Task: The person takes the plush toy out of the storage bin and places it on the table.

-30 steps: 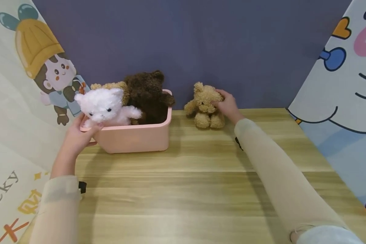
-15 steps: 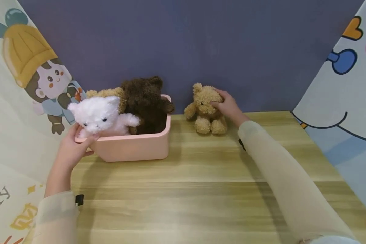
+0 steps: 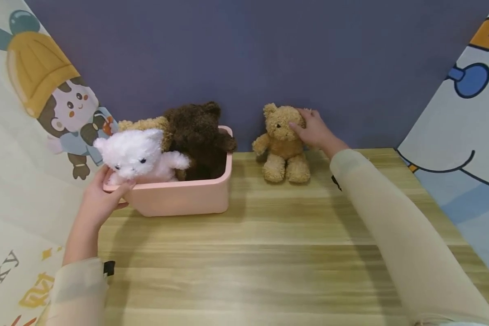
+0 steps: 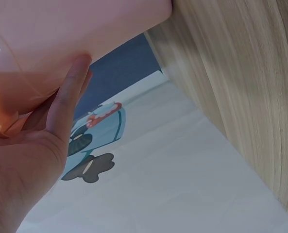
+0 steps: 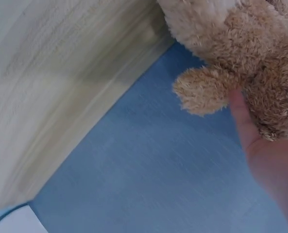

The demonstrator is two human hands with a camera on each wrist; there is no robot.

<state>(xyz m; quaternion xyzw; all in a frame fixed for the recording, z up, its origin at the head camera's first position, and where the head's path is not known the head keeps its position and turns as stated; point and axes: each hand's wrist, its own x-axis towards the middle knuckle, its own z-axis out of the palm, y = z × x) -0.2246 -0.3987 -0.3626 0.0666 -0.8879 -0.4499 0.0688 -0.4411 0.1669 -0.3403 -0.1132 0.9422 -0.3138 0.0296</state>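
My left hand (image 3: 94, 201) grips the near left corner of a pink storage bin (image 3: 183, 199), thumb over the rim. Inside sit a white plush cat (image 3: 128, 154), a dark brown teddy bear (image 3: 193, 124) and a curly tan plush (image 3: 144, 126) half hidden behind the cat. My right hand (image 3: 315, 131) holds a tan teddy bear (image 3: 284, 147) by the side of its head; this bear sits upright against the back wall, right of the bin. In the right wrist view, one finger of the right hand (image 5: 267, 165) presses between the bear's head and arm (image 5: 207, 92).
A wood-grain table (image 3: 244, 267) bears the bin and the bear. Behind it stands a plain dark blue wall (image 3: 252, 59). Cartoon-printed panels, one on the left (image 3: 20, 149) and another on the right (image 3: 477, 140), flank the table.
The tan bear has shifted slightly right and straightened, so its belly shows more; my right hand moved with it. My left hand keeps its grip on the bin. The head view has shifted a little.
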